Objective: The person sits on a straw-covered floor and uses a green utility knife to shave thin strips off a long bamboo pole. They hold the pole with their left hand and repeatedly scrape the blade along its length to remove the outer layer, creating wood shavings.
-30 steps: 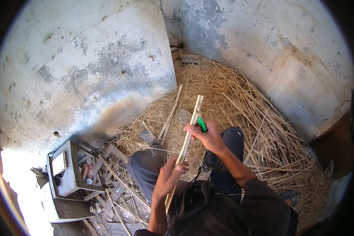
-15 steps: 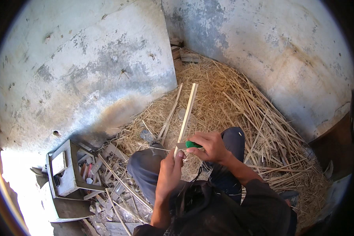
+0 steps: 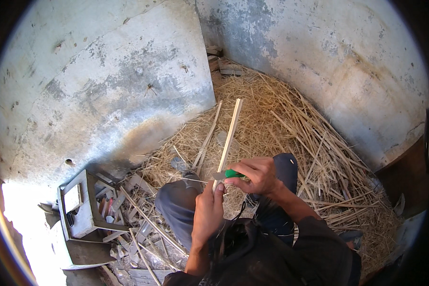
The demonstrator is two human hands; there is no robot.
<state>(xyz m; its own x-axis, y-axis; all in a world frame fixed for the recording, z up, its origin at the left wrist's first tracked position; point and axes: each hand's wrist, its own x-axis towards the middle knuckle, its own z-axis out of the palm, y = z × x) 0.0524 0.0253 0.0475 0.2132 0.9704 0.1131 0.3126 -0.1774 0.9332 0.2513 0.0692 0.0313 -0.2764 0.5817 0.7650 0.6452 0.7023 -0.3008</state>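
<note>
closest to me, past the dark shirt [image 3: 252, 252], the left hand [image 3: 209, 205] is clamped round the lower part of a pale strip [image 3: 231, 133], its thumb near the blade [image 3: 219, 176]. the right hand [image 3: 256, 176] has its grip clamped on the handle of a green-handled knife [image 3: 232, 174], with the blade lying across the strip just above the left hand. the strip slants up and away between the person's knees, its far end free above the litter. i take this for a shaving or splitting stroke, with the edge set against the wood; how deep it bites i can't tell from here. as i judge it, the next move calls for a firm left hold, a shallow blade angle and that thumb clear of the edge. farther out, fine shavings [image 3: 257, 102] cover the floor, and a heap of loose strips [image 3: 338, 152] lies to the right. off to the left sits a battered wooden frame [image 3: 88, 221] among scraps, and behind everything stand stained, peeling walls [image 3: 105, 71].
</note>
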